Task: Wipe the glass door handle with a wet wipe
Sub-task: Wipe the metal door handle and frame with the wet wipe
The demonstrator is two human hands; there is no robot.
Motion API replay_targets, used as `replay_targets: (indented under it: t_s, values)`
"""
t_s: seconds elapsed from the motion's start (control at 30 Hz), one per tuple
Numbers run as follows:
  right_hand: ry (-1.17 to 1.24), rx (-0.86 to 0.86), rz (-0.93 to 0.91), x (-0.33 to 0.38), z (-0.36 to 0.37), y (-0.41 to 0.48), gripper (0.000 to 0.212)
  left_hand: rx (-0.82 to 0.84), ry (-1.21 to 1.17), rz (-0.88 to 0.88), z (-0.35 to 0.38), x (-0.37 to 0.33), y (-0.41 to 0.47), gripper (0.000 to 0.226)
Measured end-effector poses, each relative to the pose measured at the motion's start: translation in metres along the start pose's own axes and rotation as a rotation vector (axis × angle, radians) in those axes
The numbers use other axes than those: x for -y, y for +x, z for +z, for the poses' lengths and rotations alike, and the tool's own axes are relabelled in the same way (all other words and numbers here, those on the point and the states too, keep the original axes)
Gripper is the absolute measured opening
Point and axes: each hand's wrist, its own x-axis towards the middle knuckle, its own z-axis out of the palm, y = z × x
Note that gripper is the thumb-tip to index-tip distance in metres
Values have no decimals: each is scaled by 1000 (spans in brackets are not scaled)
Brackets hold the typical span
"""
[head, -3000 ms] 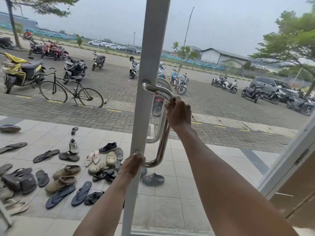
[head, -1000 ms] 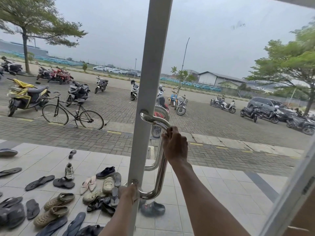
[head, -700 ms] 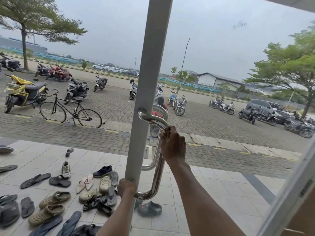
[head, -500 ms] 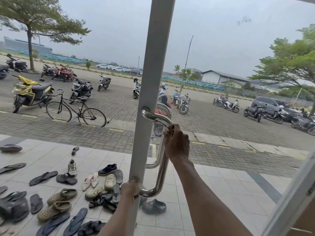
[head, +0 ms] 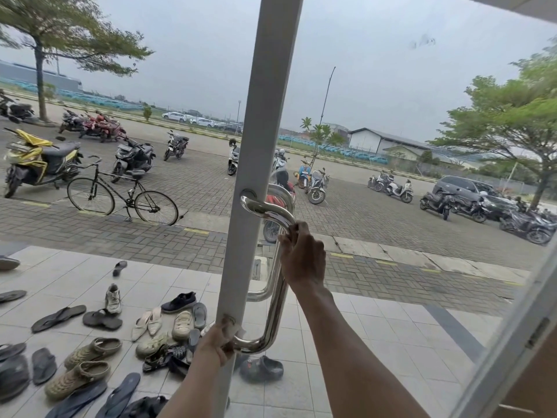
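Gripping door handle (head: 276,297): right hand (head: 304,257) at top bend, left hand (head: 217,343) pinching wet wipe (head: 234,328) round bottom bend

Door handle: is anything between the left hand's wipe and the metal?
Nothing visible. The left hand holds the wet wipe straight against the door handle at its lower end by the frame; the right hand grips the bar higher up.

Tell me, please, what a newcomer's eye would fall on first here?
The polished steel door handle stands mid-frame on the white door post, with the right hand gripping its upper bend and the left hand pinching a white wipe at its lower end. Outside, scattered sandals and shoes lie on the tiles lower left.
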Motion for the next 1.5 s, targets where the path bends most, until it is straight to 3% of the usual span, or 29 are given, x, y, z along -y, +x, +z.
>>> replay_targets:
  t_s: [0.1,0.33,0.47,0.63,0.77,0.83,1.0,1.07,1.13,1.33,1.4,1.5]
  values:
    - [-10,3,11,1,0,1,24,-39,14,49,-2,3,0,37]
    - [4,3,39,5,-4,-2,21,-297,156,168,6,4,-23,49]
    - [-1,3,43,7,-4,-3,19,-567,616,240,27,-12,-39,43]
    - [-2,4,36,5,-4,-3,18,-645,1027,410,48,-4,-37,25]
    - [-5,3,13,2,-1,-1,17,-684,1194,435,52,2,-28,34]
    - [-2,3,4,1,-1,0,17,-684,1160,387,56,-2,-30,32]
    - [-9,5,4,0,0,0,16,-639,797,267,51,-24,-34,23]
    - [-11,9,14,1,-1,0,16,-589,679,220,37,-19,-30,35]
    - [-10,16,21,3,-2,-1,17,-489,480,212,26,-14,-35,54]
    - [-16,21,30,5,-4,-1,18,-61,-119,182,5,26,-10,74]
    - [-22,18,28,5,-4,-1,18,-32,-296,177,4,48,14,57]
    - [-18,8,21,5,-3,-1,18,-75,-399,211,25,53,-31,26]
